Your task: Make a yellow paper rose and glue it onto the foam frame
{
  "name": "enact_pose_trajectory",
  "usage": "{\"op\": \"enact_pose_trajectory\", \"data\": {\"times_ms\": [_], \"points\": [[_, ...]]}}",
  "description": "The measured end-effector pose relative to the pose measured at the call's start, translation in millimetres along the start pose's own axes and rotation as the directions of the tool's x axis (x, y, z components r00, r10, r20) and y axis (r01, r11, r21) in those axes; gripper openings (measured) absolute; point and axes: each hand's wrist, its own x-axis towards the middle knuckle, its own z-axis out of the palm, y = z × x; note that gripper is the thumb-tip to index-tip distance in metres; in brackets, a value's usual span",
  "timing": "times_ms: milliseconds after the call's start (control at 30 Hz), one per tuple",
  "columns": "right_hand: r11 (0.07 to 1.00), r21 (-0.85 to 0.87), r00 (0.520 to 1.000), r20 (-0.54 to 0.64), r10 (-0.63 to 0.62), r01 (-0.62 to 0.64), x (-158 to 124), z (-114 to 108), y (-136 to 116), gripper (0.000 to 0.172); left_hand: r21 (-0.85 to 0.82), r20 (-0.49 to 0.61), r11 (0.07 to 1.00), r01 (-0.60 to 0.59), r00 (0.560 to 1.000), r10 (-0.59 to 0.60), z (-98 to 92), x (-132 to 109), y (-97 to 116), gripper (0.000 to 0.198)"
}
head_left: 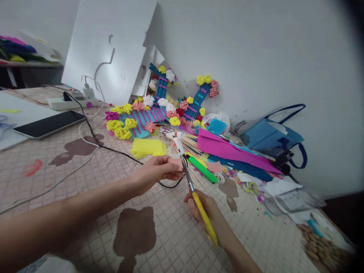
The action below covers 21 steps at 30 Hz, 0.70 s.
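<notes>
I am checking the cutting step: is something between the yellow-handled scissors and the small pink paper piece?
Nothing visible. The yellow-handled scissors in the right hand already reach the small pink paper piece pinched by the left hand; the blades meet its edge.

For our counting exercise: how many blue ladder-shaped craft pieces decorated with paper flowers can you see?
3: one flat piece on the table, one upright piece behind it, one leaning piece by the wall. Others may be hidden under clutter.

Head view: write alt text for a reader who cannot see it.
A person's right hand works yellow-handled scissors into a small pink piece pinched in the left hand. Behind on the tiled tabletop lie a glue gun, coloured sheets and blue frames with paper flowers.
</notes>
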Motion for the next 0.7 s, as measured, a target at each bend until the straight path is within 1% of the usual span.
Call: {"op": "enact_pose_trajectory", "data": {"times_ms": [100, 167, 267, 333, 500, 700], "points": [[1.0, 0.018, 1.0, -0.029, -0.012, 0.013, -0.1, -1.6, 2.0, 0.033, -0.017, 0.0, 1.0, 0.0, 1.0, 0.0, -3.1, 0.8, 3.0, 0.021], [0.999, 0.049, 0.998, -0.054, -0.016, 0.019, 0.0, -4.4, 3.6, 0.04, 0.001, -0.027, 1.0, -0.026, 0.999, 0.026, -6.7, 2.7, 6.8, 0.021], [0.996, 0.086, 0.996, -0.09, -0.007, 0.014, 0.4, -8.5, 6.8, 0.046, 0.11, -0.073, 0.988, -0.105, 0.991, 0.114, -13.2, 6.6, 12.4, 0.023], [0.995, 0.099, 0.996, -0.094, 0.004, 0.005, 0.8, -9.6, 7.7, 0.048, 0.177, -0.075, 0.976, -0.127, 0.987, 0.142, -16.1, 8.2, 14.0, 0.023], [0.994, 0.106, 0.997, -0.069, 0.021, -0.013, 1.9, -6.6, 4.4, 0.048, 0.231, -0.052, 0.97, -0.08, 0.994, 0.094, -11.7, 5.5, 9.9, 0.022], [0.997, 0.069, 0.998, -0.068, -0.017, 0.021, 2.1, -0.9, 6.1, 0.043, 0.168, -0.053, 0.985, -0.048, 0.997, 0.057, -3.5, 0.6, 6.0, 0.025]]}}
